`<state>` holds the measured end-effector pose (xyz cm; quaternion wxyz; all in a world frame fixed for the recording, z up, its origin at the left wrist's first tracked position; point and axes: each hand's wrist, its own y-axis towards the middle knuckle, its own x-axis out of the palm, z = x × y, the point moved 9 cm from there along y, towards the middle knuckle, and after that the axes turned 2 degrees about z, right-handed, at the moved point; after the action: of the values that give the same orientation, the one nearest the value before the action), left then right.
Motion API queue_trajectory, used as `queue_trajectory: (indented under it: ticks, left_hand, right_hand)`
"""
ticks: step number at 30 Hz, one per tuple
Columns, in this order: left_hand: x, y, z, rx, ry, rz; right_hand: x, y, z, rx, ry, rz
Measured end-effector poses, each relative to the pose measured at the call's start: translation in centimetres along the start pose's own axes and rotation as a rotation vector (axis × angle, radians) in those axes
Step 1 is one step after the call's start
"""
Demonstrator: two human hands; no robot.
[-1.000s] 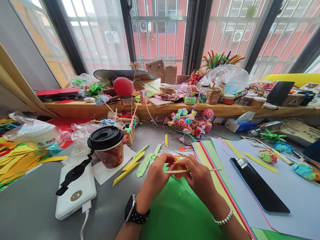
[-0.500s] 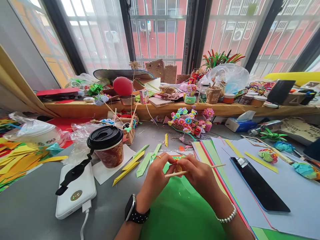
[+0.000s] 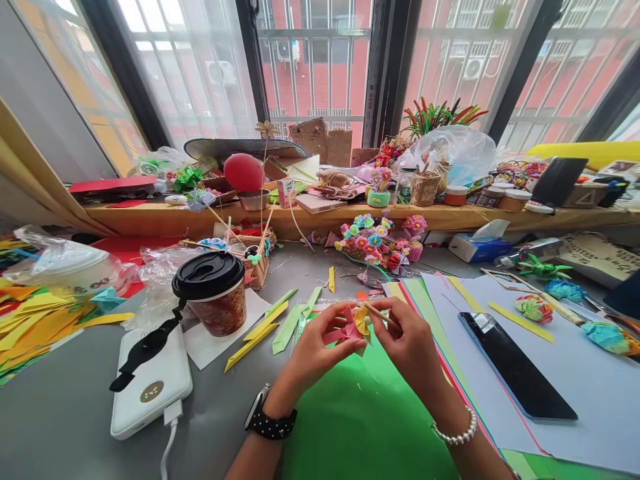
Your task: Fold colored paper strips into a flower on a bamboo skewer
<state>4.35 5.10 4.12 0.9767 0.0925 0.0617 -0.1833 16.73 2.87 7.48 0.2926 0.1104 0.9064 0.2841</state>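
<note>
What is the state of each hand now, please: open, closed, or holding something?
Left hand: closed, holding folded pink and yellow paper.
Right hand: closed, holding a thin stick.

A grey table (image 3: 60,413) bears a power bank (image 3: 153,392).

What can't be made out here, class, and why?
Head view:
Part of the folded paper, covered by the left hand.
One end of the wooden stick, hidden by the right hand.
Contents of the brown cup, under its black lid.
Far end of the white cable, cut off at bottom edge.
</note>
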Motion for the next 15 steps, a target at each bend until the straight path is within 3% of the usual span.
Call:
queue_trajectory:
  ticks: [8, 15]
  left_hand:
    - [-0.07, -0.04, 0.26, 0.037, 0.029, 0.016]
    - [0.21, -0.18, 0.53, 0.039, 0.041, 0.006]
  right_hand:
    - [0.95, 0.11, 0.21, -0.02, 0.019, -0.152]
    - [0.57, 0.43, -0.19, -0.058, 0.125, -0.168]
